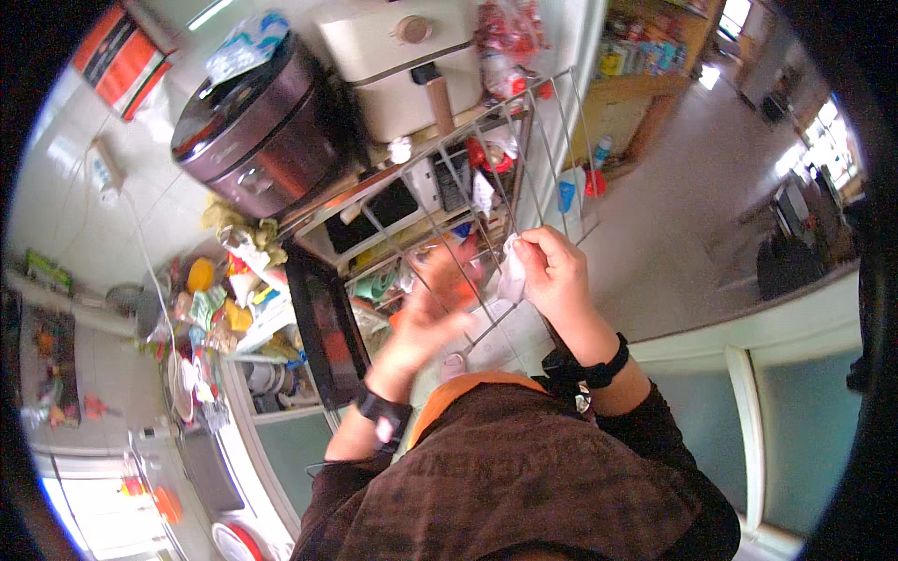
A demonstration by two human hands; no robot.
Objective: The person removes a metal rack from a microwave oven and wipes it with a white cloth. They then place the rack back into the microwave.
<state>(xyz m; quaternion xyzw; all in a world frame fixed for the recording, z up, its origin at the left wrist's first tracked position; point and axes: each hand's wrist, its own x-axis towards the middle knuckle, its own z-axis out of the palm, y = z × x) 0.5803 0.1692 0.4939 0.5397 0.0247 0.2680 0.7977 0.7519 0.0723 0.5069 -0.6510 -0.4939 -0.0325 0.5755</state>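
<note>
In the middle of the view, my right hand [558, 273] pinches a white cloth or tissue [513, 270] between thumb and fingers. The cloth lies against a wire rack [484, 144], whose thin metal bars fan upward in front of me. My left hand [421, 326] is blurred by motion, its thumb apart from the fingers. Some of the rack's bars cross the picture over its fingers, and I cannot tell whether they touch. Nothing shows held in it. Both wrists wear dark bands.
Beyond the rack, a shelf unit holds a dark rice cooker [259, 133], a cream-coloured appliance [414, 63] with a knob and handle, and a white appliance [417, 186] below. A dark glass panel [326, 322] stands at left. Cabinets [701, 400] run along the right.
</note>
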